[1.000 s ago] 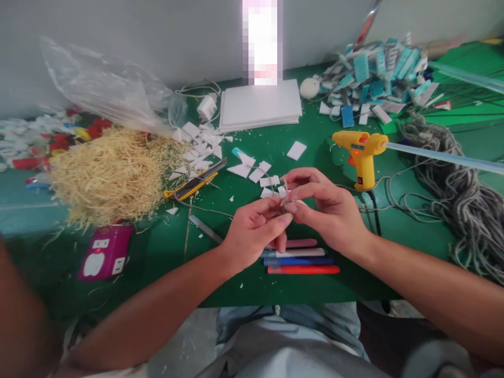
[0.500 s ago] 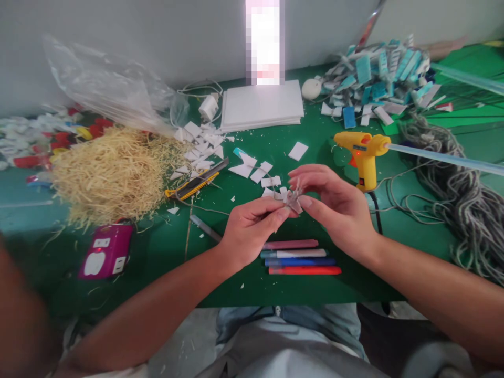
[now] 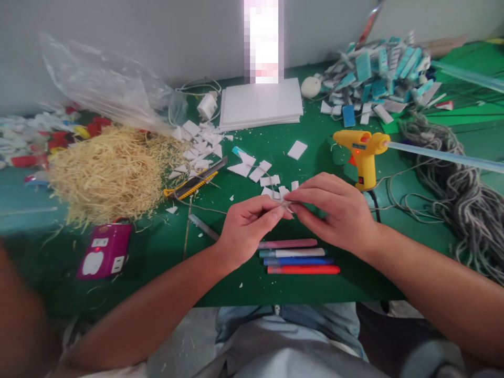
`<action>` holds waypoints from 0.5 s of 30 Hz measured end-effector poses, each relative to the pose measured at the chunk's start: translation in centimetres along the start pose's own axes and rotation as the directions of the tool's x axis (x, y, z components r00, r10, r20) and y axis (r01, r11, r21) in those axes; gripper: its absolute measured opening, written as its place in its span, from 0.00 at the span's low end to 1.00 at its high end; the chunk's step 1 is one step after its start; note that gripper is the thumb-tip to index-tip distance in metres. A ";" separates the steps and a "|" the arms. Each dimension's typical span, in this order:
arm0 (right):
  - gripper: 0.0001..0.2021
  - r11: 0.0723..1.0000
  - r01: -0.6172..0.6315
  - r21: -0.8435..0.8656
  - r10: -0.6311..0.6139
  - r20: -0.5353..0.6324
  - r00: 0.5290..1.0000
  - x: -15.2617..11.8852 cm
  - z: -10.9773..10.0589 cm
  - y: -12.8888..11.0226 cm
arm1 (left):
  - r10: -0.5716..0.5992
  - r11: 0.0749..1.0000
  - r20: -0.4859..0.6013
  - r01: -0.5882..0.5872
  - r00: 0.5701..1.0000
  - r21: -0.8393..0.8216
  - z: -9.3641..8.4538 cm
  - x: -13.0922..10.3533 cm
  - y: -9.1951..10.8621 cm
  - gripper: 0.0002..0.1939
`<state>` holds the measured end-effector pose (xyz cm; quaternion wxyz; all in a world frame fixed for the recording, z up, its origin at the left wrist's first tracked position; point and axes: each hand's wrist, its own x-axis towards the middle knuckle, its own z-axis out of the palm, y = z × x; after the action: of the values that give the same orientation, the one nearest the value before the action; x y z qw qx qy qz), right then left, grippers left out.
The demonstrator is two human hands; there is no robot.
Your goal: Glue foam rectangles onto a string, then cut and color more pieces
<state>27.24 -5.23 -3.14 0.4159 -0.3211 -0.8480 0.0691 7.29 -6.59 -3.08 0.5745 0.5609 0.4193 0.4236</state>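
Note:
My left hand (image 3: 249, 227) is closed, thumb and forefinger pinching a small whitish-grey piece wrapped in grey yarn (image 3: 284, 205). From the right, the fingertips of my right hand (image 3: 335, 211) are pinched together on the same small bundle, so both hands meet over the table. Fingers cover most of the bundle, and its exact shape is hard to make out. Strands of yarn trail from it. Cut pieces of white foam board (image 3: 270, 180) lie just beyond my fingertips. Below the hands, several felt-tip pens (image 3: 303, 269) lie side by side.
A yellow glue gun (image 3: 366, 157) stands right of my hands, with a hank of grey yarn (image 3: 449, 199) beyond. Leftward are a yellow utility knife (image 3: 197, 181), straw-like shreds (image 3: 106, 178) and a purple box (image 3: 105, 251). White boards (image 3: 260, 105) and a blue-white pile (image 3: 378, 79) lie behind.
My right hand's raised, spread fingers have come down and left and closed on the small yarn-wrapped piece. My left hand keeps its pinch, nearly in place.

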 end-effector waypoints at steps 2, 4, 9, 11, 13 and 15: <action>0.04 1.000 0.006 0.007 -0.006 0.005 1.000 0.0 0.0 0.1 | -0.017 1.000 -0.015 0.017 1.000 0.005 -0.1 0.0 0.0 0.17; 0.04 1.000 0.004 0.006 -0.004 0.008 1.000 0.0 -0.1 0.1 | -0.033 0.999 -0.023 0.033 0.999 -0.013 -0.2 0.0 -0.1 0.18; 0.06 0.996 0.002 -0.085 0.000 0.024 1.000 -0.2 0.1 0.1 | -0.111 0.978 0.048 0.118 0.993 -0.175 -0.3 0.0 -0.4 0.21; 0.08 0.990 0.010 -0.141 -0.003 0.054 0.999 -0.3 0.2 0.0 | -0.139 0.960 0.058 0.149 0.989 -0.237 -0.3 0.0 -0.6 0.20; 0.09 0.983 0.019 -0.185 -0.004 0.079 0.997 -0.4 0.2 -0.1 | -0.151 0.948 0.036 0.155 0.988 -0.278 -0.2 0.0 -0.9 0.18; 0.11 0.976 0.031 -0.216 -0.010 0.101 0.995 -0.4 0.1 -0.1 | -0.143 0.948 0.010 0.140 0.990 -0.287 -0.2 -0.1 -1.0 0.15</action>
<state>27.26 -5.54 -3.38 0.3364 -0.3520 -0.8734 -0.0123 7.05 -6.64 -4.11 0.6762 0.4379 0.3958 0.4408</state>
